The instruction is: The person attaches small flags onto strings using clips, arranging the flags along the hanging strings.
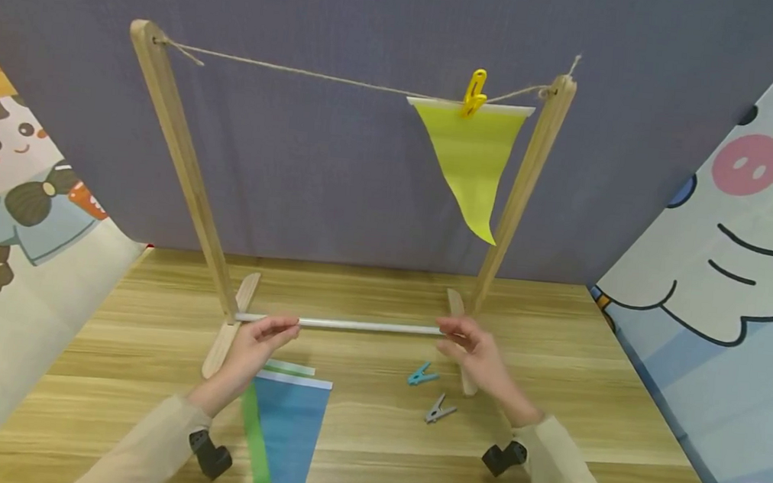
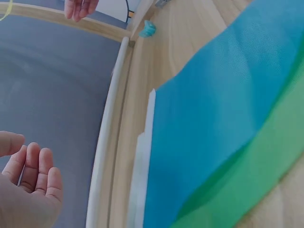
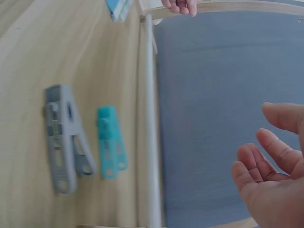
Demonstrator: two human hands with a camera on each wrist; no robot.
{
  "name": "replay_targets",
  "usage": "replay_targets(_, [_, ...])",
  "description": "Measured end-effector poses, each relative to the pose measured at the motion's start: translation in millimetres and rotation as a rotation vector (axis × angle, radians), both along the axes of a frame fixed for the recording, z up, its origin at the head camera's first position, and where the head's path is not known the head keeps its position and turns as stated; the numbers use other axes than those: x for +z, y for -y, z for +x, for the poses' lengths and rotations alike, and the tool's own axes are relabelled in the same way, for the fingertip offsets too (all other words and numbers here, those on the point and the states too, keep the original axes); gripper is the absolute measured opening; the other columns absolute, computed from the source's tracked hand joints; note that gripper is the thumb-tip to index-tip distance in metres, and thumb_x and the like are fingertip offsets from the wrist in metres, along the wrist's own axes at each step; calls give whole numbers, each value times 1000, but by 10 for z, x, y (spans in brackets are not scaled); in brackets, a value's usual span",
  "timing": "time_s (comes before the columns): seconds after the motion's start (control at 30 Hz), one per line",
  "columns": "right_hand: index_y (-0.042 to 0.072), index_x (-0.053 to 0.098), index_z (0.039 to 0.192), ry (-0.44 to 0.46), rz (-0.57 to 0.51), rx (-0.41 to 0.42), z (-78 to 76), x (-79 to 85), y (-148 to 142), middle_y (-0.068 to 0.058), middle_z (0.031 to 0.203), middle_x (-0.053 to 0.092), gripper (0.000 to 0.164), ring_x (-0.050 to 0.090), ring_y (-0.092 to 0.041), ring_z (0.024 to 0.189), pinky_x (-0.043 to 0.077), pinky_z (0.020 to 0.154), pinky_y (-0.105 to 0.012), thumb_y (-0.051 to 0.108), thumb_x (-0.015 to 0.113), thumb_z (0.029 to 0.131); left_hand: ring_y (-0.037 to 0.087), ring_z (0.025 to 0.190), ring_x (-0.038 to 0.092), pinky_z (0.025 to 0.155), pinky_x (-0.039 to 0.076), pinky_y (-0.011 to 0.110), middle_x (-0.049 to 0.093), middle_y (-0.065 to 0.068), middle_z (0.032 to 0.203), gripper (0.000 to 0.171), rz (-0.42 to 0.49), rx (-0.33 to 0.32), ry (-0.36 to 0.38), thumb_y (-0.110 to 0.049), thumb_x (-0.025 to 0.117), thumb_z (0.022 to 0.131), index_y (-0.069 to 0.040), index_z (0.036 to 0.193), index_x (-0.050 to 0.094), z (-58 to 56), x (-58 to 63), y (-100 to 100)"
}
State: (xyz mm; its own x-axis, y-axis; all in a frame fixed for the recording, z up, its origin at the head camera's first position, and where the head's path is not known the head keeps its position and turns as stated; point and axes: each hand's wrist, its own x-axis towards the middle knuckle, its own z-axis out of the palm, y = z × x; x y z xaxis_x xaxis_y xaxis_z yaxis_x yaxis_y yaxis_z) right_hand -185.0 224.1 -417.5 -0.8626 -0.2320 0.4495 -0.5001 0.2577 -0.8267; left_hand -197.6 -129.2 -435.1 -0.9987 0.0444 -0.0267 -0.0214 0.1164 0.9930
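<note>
A wooden frame carries a string [image 1: 291, 70], from which a yellow pennant [image 1: 470, 149] hangs by a yellow clothespin [image 1: 475, 92] near the right post. My left hand [image 1: 256, 347] is raised by the left post, fingers loosely bent with nothing in them. Likewise unoccupied, my right hand [image 1: 479, 353] hovers by the right post. In both wrist views the hands are apart from the white crossbar [image 1: 372, 327]. A blue pennant [image 1: 291, 425] lies over a green pennant [image 1: 254, 425] below my left hand. A teal clothespin [image 3: 110, 142] and a grey clothespin [image 3: 64, 137] lie left of my right hand.
The left post [image 1: 183, 155] and right post [image 1: 528, 185] stand on wooden feet on the wood-grain table [image 1: 366, 470]. Behind them rises a grey panel [image 1: 337, 176]. Cartoon-printed sheets flank the table on both sides.
</note>
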Motion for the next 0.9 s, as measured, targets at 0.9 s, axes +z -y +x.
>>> replay_targets(0.9, [-12, 58, 112, 228, 71, -62, -21, -431, 47, -29, 111, 57, 31, 54, -42, 103, 46, 91, -44, -6, 66, 83, 21, 95, 61, 75, 47, 16, 65, 19, 106, 21, -291, 53, -1, -2, 62, 88, 8, 107, 64, 127, -280, 299])
